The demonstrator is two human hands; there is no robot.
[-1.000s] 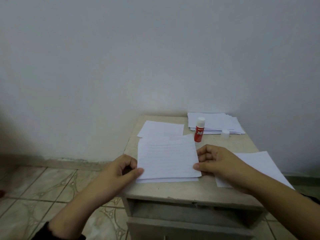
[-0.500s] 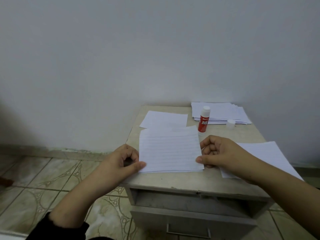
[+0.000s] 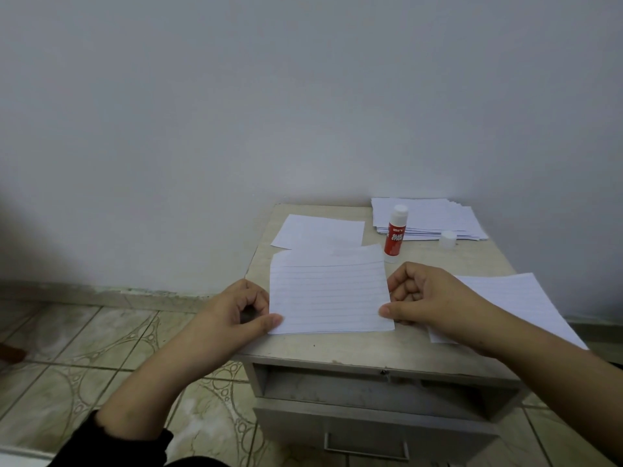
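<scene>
A lined white sheet, folded over so its near half lies on the far half, sits on a small beige cabinet top. My left hand pinches the sheet's lower left corner with thumb on top and fingers curled. My right hand pinches the right edge the same way. A red glue stick stands upright just behind the sheet, uncapped, with its white cap lying to the right.
A stack of lined sheets lies at the back right corner. One loose sheet lies at the back left, another at the right under my right forearm. A drawer is below. Tiled floor spreads left; a wall stands behind.
The folded half has been brought down and squared onto the lower half; its near edges now line up. Both hands keep their pinch. The camera tilted slightly.
</scene>
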